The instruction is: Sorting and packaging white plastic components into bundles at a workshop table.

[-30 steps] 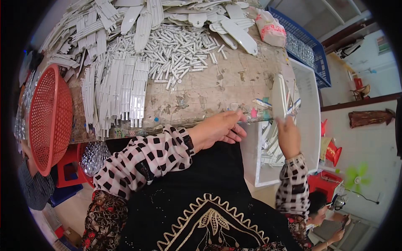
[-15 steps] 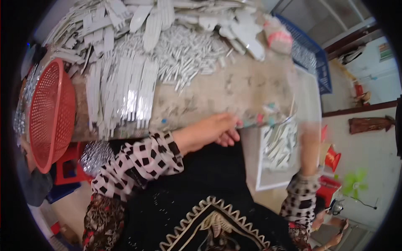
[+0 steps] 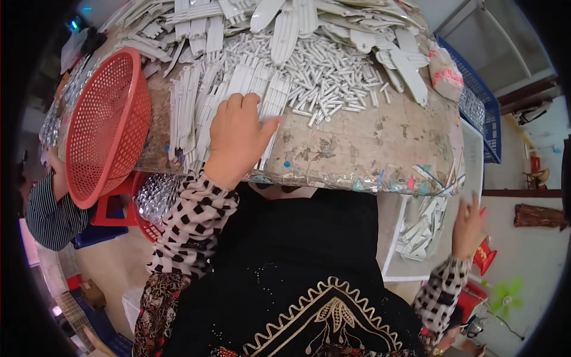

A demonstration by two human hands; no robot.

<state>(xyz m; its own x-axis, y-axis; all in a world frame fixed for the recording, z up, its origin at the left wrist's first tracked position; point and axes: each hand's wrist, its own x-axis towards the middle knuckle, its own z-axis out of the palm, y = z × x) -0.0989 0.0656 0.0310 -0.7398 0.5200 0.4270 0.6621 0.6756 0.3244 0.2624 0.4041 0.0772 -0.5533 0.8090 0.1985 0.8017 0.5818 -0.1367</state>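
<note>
While under left hand (image 3: 235,137), white strips (image 3: 275,98) lengthwise toward the person (image 3: 303,238).

The view looks from the person's head, through the left of two fisheye cameras worn side by side. It hangs close above the near side of the tabletop (image 3: 357,152), facing down, its middle on the tabletop's near edge. The person's black clothing (image 3: 297,238) lies nearest, below that edge; the wide sweep catches floor (image 3: 113,259) left of the tabletop and a wall (image 3: 517,250) beyond its right end.
</note>
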